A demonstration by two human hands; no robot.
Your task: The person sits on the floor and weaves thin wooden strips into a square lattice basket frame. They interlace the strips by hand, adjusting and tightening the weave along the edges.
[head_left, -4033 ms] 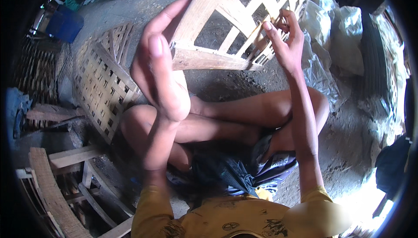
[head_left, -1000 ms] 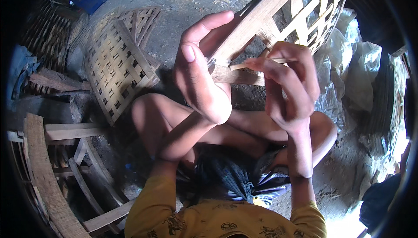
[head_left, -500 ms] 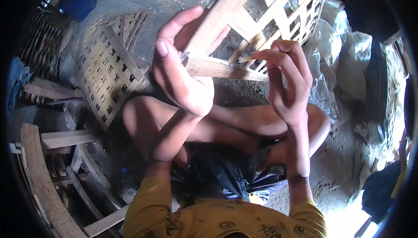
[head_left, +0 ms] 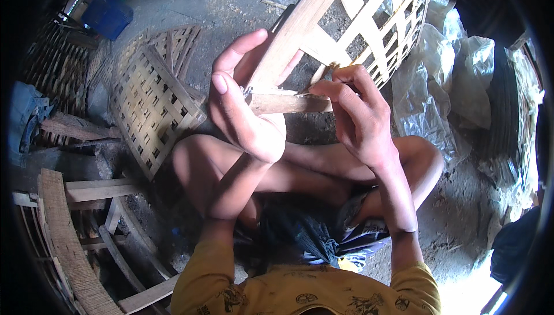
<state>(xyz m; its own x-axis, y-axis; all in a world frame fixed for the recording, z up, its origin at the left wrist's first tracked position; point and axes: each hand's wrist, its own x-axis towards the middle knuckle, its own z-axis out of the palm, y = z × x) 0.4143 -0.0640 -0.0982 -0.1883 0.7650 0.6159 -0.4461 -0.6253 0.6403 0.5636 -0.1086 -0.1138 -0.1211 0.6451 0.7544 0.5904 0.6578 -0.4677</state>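
A woven bamboo panel with a wooden frame is tilted up in front of me, its open lattice toward the upper right. My left hand cups the frame's near left corner, the thumb on one side and the fingers reaching round behind. Beside the lower frame bar, my right hand is closed in a pinch of thumb and forefinger. A thin bamboo strip end shows at those fingertips; the exact grip is partly hidden by the fingers.
Another woven panel lies on the floor at left, with a curved wooden frame nearer me. Clear plastic sheets and a dark stack of strips stand at right. A blue container sits far left.
My right hand has slid left along the lower frame bar, closer to my left hand, still pinching. The left hand keeps its hold on the corner. The whole view has shifted slightly.
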